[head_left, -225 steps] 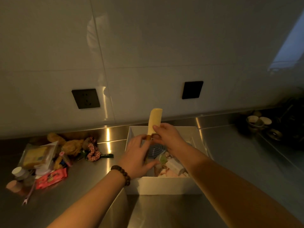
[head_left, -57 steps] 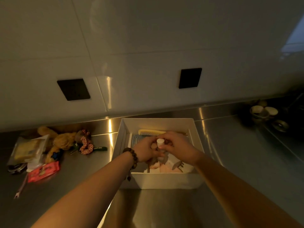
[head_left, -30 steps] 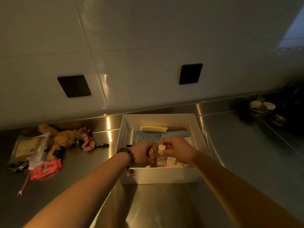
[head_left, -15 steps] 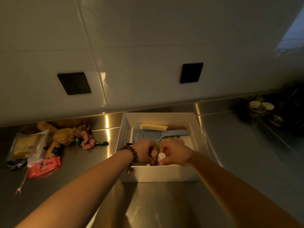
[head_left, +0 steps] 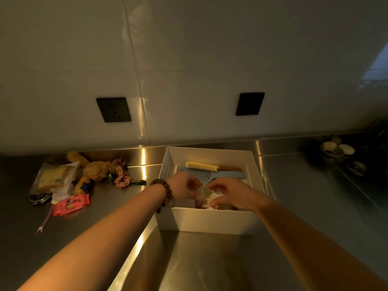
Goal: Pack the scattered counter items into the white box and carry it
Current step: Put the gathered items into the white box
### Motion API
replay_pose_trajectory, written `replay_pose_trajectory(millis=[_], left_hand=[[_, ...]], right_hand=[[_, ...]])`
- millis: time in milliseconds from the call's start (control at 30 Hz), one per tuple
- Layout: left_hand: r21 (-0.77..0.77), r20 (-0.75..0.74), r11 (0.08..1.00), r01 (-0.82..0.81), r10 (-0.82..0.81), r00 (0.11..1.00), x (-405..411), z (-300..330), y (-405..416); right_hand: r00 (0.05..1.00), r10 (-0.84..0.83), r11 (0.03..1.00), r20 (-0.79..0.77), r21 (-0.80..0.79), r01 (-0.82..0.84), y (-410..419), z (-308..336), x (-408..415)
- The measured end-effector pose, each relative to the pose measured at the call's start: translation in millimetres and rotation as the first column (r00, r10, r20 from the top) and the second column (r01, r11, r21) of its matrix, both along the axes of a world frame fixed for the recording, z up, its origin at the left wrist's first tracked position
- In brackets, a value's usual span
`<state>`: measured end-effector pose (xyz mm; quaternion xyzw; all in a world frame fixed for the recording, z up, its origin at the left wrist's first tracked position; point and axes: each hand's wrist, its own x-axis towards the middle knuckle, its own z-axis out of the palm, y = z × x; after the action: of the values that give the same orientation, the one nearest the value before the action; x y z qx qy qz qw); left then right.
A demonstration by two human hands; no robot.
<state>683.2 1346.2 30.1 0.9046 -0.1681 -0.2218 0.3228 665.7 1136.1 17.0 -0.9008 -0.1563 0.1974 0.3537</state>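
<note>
left hand point(head_left: 184, 187) | right hand point(head_left: 233, 194) | drawn apart, white-capped bottle now out of sight

Beyond the hands rises a glossy white tiled wall point(head_left: 189, 59) carrying two black sockets point(head_left: 113, 109), one up to their left, one up to their right. Beneath them a stainless steel counter point(head_left: 304, 196) glints in dim, warm light, with dark clutter point(head_left: 344, 156) far right.

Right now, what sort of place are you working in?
Most likely a home kitchen: a stainless steel counter runs under a glossy white tiled wall with black wall sockets, and small bowls sit at the far right.
</note>
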Motion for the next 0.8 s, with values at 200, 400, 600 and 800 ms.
replay_pose_trajectory(millis=[200,400,600,800], left_hand=[[-0.076,0.385,0.966,-0.246,0.256,0.887,-22.1,19.8,26.9],[-0.004,0.503,0.862,-0.507,0.44,0.744,-65.5,14.9,91.5],[0.155,0.433,0.688,-0.709,0.598,0.674,-129.2,-10.2,176.8],[0.234,0.337,0.549,-0.803,0.729,0.596,-163.1,-36.7,246.7]], right_hand=[[0.99,0.009,0.999,0.143,0.049,-0.016,35.5,22.7,4.2],[0.962,0.104,0.98,0.253,0.139,-0.142,104.1,34.0,4.5],[0.902,0.225,0.946,0.368,0.139,-0.293,192.7,30.6,-3.7],[0.885,0.375,0.912,0.274,0.063,-0.406,276.2,-3.3,-19.6]])
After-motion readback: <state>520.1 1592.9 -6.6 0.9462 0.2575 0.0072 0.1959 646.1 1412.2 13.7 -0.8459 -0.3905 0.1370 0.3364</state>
